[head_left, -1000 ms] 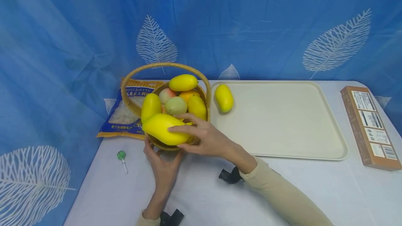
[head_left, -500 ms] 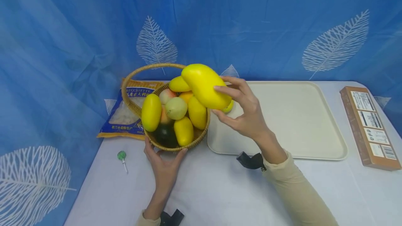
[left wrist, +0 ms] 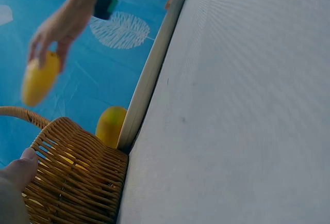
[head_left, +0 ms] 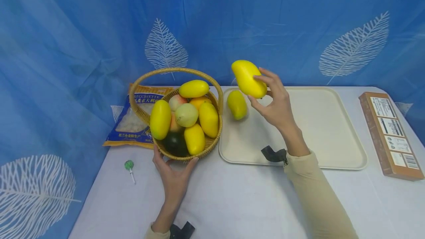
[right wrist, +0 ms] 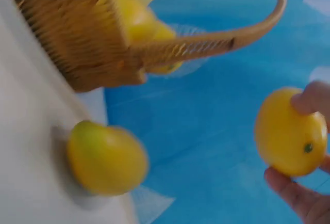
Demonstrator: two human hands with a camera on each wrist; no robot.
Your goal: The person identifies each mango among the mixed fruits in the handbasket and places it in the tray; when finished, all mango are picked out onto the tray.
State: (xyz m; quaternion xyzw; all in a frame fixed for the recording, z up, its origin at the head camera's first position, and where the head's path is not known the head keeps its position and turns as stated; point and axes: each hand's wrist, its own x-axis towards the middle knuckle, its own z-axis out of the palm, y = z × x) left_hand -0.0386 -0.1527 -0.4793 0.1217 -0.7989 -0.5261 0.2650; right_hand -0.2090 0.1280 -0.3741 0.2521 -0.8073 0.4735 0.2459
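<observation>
High over the left part of the cream tray (head_left: 299, 128), my right hand (head_left: 277, 100) holds a yellow mango (head_left: 248, 78) between thumb and fingers. Its stem end faces the right wrist camera, where the held mango (right wrist: 289, 131) shows clear of the tray. Another mango (head_left: 237, 105) lies on the tray near its left edge. My left hand (head_left: 174, 178) holds the wicker basket (head_left: 212, 145) by its front side, the thumb (left wrist: 26, 164) against the weave in the left wrist view. Inside the basket are several mangoes, a pale green round fruit (head_left: 186, 115), a peach-like fruit (head_left: 177, 101) and a dark fruit (head_left: 175, 143).
A blue and orange bag of pasta (head_left: 127, 121) lies behind and left of the basket, partly covered by it. The basket's tall handle (head_left: 176, 70) arches over the fruit. A green lollipop (head_left: 129, 166) lies at the left, a brown box (head_left: 391, 135) right of the tray.
My right hand has lifted the mango out of the basket and carried it right, over the tray. The dark fruit and a smaller mango it covered now show. My left hand stays at the basket.
</observation>
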